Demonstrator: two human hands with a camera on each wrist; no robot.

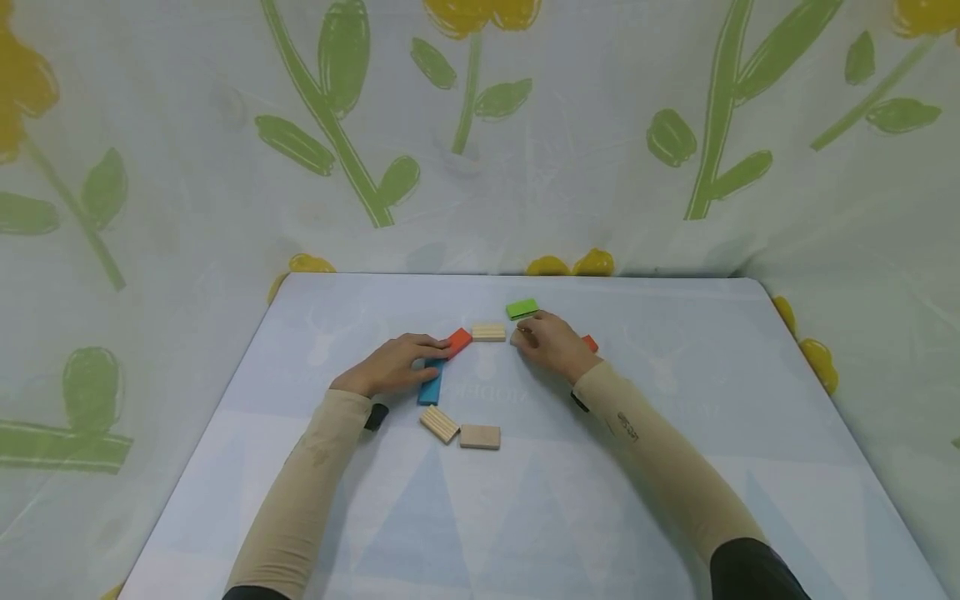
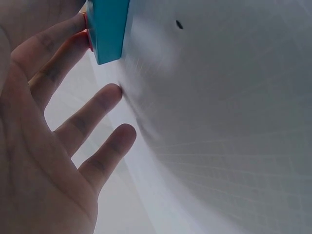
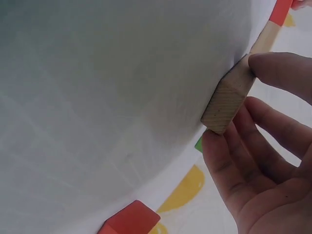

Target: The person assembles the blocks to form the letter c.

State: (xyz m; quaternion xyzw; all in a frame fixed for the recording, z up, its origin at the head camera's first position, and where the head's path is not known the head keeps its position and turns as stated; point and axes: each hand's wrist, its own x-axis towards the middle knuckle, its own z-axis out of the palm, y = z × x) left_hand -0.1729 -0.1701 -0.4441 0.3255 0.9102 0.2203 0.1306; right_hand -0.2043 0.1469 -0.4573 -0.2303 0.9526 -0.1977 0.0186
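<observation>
My left hand [image 1: 392,365] reaches in from the left, its fingers mostly straight. Two fingertips touch the red block [image 1: 459,342], and the thumb overlaps the blue block [image 1: 430,389]. In the left wrist view the other two fingers extend free below the blue block [image 2: 108,34]. With thumb and fingers, my right hand [image 1: 557,343] pinches a plain wooden block [image 3: 225,100], largely covered by the hand in the head view. That block is close to the table, right of a ridged wooden block [image 1: 488,333] that lies end to end with the red one.
A green block [image 1: 522,309] lies just beyond the right hand. Another red block [image 1: 590,343] shows partly behind that hand. Nearer the person, a ridged wooden block [image 1: 439,424] and a plain wooden block [image 1: 480,437] continue the curved row. The white table [image 1: 675,400] meets a flower-patterned curtain.
</observation>
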